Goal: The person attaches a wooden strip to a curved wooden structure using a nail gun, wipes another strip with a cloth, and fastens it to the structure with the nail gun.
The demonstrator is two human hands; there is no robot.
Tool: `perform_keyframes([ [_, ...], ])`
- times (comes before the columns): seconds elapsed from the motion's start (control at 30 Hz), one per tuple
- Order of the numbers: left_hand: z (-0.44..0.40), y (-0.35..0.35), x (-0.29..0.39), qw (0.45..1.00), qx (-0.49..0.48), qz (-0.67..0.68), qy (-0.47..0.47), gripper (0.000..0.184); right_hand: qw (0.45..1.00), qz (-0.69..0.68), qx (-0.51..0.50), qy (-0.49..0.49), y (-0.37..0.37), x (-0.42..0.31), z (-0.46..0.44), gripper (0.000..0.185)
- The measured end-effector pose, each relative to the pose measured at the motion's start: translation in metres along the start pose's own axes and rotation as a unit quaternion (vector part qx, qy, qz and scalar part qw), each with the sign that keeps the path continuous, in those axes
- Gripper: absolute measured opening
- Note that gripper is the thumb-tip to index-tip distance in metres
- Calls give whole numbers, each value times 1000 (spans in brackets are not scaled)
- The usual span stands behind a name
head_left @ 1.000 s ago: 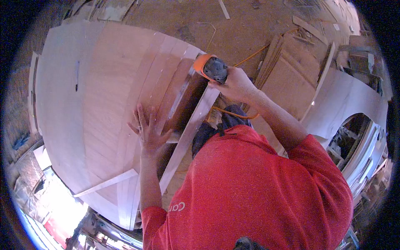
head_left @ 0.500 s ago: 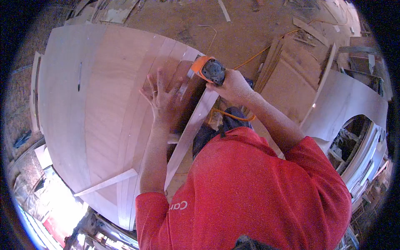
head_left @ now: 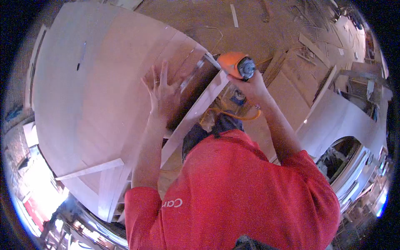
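Note:
My left hand [head_left: 162, 95] lies with spread fingers on a large pale wooden panel [head_left: 104, 79], near its right side. My right hand [head_left: 250, 86] is wrapped round the handle of an orange and black nail gun [head_left: 232, 63]. The tool's front is at the corner where the panel's edge meets a long wooden rail [head_left: 198, 106]. Whether its nose touches the wood is hidden. Between rail and panel there is a dark gap. An orange hose [head_left: 243, 117] curves beneath my right forearm.
On the panel lie a thin dark pen-like object [head_left: 78, 66] and a loose wood strip [head_left: 91, 168]. Boards and offcuts [head_left: 314, 48] litter the floor ahead. To the right stands a curved wooden piece [head_left: 333, 112] with an arched cutout.
My right hand and the nail gun have shifted right relative to the panel's corner, and the tool has turned. My left hand stays spread on the panel. The whole view has shifted.

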State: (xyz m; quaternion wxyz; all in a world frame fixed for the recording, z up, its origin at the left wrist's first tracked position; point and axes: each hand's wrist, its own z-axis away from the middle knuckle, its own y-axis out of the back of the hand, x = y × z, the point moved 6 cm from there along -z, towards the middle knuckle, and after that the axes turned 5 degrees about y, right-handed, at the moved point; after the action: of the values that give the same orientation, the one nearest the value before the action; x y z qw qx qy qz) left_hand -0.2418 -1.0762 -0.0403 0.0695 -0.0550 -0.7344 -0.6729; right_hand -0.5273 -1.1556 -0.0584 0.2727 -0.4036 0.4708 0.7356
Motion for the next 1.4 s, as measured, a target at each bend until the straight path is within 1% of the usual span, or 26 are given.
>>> perform_keyframes([
  [0.07,2,0,0,1000,8,-2,-1,29,996,-85,15,28,15,-16,-8,32],
  [0.1,0,2,1,1000,-12,-12,5,30,995,-70,31,69,18,-20,-16,36],
  [0.13,0,1,1,999,-34,-22,11,31,995,-65,27,69,19,-20,-22,36],
  [0.17,1,0,1,999,-34,-18,14,31,994,-42,21,95,21,-22,-26,38],
  [0.2,1,0,0,1000,-14,-5,5,32,992,-20,15,120,22,-32,-27,40],
  [0.23,1,1,-1,1000,6,7,-4,33,992,-18,12,121,24,-39,-28,40],
  [0.3,2,-1,-3,1000,4,5,-3,34,993,32,-40,102,19,-49,-29,41],
  [0.33,2,-2,-4,1000,2,0,-5,35,993,33,-43,104,17,-47,-32,41],
  [0.4,4,-3,-2,1000,9,2,-3,36,996,9,-47,78,15,-38,-37,39],
  [0.53,4,-6,-5,999,33,-1,-17,39,995,11,-37,88,12,-37,-39,39],
  [0.6,4,-6,-5,999,34,1,-19,39,996,-32,-46,73,8,-24,-42,39],
  [0.63,4,-6,-4,999,34,3,-21,39,996,-31,-47,73,8,-23,-42,39],
  [0.83,3,-3,-4,1000,6,8,-3,38,996,15,-42,76,12,-39,-38,42],
  [0.93,2,-3,-4,1000,26,8,-13,36,994,5,-37,104,12,-40,-40,42],
  [1.03,2,-4,-5,1000,10,5,-4,37,991,40,-49,120,11,-40,-42,42],
  [1.13,2,-4,-4,1000,4,10,-3,38,993,29,-55,104,9,-32,-46,41],
  [1.23,2,-7,-7,1000,12,-2,-5,38,990,11,-45,134,11,-45,-45,40],
  [1.3,1,-9,-7,1000,24,-7,-6,38,996,-29,-57,68,15,-48,-45,39],
  [1.33,2,-10,-6,999,32,-8,-12,39,995,-28,-60,68,14,-51,-48,39],
  [1.4,3,-10,-7,999,31,-8,-14,39,990,-81,-48,106,12,-61,-51,39],
])
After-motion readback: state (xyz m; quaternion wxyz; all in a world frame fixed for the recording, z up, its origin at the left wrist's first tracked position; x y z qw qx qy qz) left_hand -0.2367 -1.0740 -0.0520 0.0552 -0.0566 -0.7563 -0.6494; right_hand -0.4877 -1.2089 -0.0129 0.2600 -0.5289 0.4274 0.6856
